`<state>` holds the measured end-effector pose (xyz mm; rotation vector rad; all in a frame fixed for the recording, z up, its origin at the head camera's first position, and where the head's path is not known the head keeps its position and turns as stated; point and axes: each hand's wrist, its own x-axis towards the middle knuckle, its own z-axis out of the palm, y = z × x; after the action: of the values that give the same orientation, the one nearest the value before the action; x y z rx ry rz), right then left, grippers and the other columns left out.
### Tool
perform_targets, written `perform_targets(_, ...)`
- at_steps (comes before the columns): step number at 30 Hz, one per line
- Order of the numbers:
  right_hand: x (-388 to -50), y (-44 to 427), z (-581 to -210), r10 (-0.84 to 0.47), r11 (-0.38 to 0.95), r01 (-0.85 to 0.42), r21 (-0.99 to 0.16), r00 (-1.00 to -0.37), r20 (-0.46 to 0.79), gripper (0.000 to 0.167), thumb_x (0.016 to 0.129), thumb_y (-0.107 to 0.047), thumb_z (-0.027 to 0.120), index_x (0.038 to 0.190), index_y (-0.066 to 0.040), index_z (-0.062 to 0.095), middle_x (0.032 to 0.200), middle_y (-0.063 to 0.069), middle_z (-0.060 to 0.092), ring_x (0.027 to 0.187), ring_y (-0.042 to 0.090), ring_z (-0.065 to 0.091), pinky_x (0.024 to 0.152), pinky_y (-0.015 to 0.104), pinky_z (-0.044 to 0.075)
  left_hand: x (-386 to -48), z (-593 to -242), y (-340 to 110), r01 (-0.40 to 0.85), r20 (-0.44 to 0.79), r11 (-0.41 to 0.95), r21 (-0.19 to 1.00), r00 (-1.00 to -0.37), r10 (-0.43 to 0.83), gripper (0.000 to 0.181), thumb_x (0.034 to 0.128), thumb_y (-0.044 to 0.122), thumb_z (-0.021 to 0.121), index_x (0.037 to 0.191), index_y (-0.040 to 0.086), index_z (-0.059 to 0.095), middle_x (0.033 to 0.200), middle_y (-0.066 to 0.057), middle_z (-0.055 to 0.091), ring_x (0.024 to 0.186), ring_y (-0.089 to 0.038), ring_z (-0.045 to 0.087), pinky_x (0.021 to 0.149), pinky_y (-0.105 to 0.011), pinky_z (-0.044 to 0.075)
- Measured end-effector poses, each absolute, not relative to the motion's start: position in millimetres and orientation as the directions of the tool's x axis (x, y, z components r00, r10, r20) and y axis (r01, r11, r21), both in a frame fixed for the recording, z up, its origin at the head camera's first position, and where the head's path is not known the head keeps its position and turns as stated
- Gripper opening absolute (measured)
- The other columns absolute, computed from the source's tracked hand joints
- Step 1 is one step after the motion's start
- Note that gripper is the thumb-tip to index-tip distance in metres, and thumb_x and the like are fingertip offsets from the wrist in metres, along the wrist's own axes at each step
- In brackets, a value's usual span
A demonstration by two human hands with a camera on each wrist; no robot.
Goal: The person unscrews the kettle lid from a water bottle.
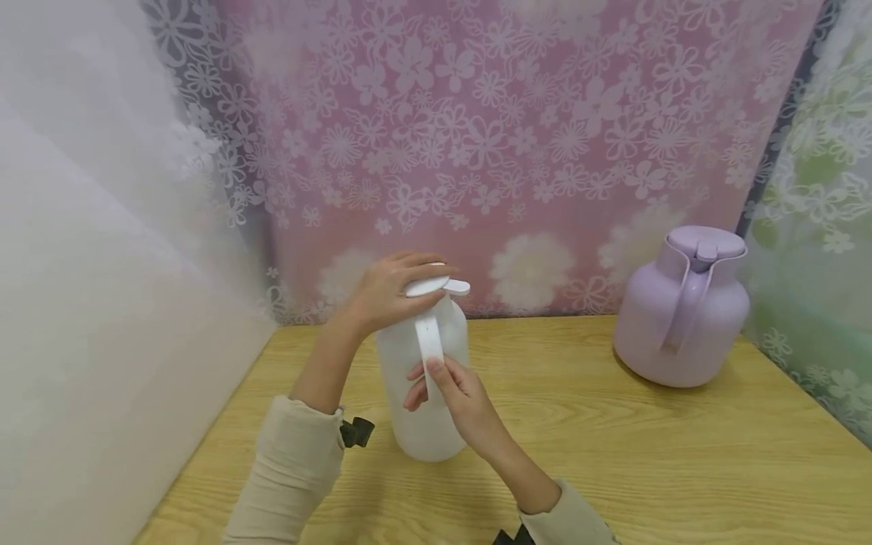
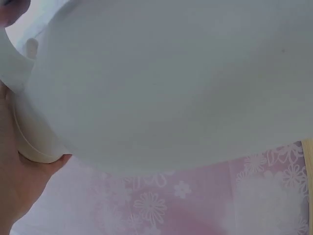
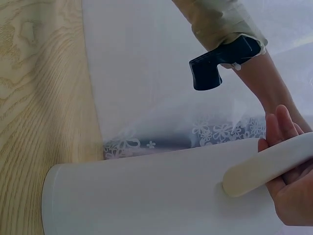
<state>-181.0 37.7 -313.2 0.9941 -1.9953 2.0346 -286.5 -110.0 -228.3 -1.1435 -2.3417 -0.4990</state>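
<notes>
A white jug (image 1: 436, 431) with a side handle and a lid stands on the wooden table, its handle towards me. My left hand (image 1: 395, 291) grips the white lid (image 1: 425, 287) at the top, fingers across it and thumb along the near side. In the left wrist view the thumb and fingers lie on opposite sides of the jug's top. Lower down, my right hand (image 1: 463, 393) holds the handle (image 1: 428, 337), thumb on its outer face and fingers curled behind. The right wrist view shows the jug's body (image 3: 146, 200) beside those fingers (image 3: 274, 129).
A lilac jug (image 1: 681, 318) with its lid down stands on the table (image 1: 545, 454) at the right. Behind is a pink floral sheet (image 1: 477, 151); a pale sheet (image 1: 102, 265) borders the left side and a green-and-white floral one (image 1: 817, 265) the right.
</notes>
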Motion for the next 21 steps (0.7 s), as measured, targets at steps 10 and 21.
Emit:
perform_targets(10,-180.3,36.5,-313.6,-0.344,-0.117,-0.516,-0.848,-0.780,0.522,0.032,0.102,-0.006,0.026,0.097,0.011,0.054,0.075,0.024,0.062,0.070,0.033,0.061,0.076,0.043,0.048,-265.3,-222.3,-86.6,0.542,0.477,0.839,0.041,-0.749,0.461,0.040,0.0916,0.043,0.051,0.126,0.024,0.056,0.130,-0.001,0.050,0.119,-0.027,0.043,0.093,-0.047,0.036)
perform_targets(21,-178.1,36.3,-312.1,-0.350,-0.109,-0.467,-0.877,-0.808,0.474,0.034,0.102,-0.010,0.027,0.099,0.011,0.054,0.077,0.025,0.062,0.072,0.034,0.061,0.081,0.036,0.046,-250.5,-215.5,-48.1,0.132,0.362,0.991,-0.008,-0.924,0.126,0.050,0.0951,0.048,0.039,0.133,0.017,0.046,0.126,-0.010,0.048,0.113,-0.040,0.041,0.087,-0.056,0.035)
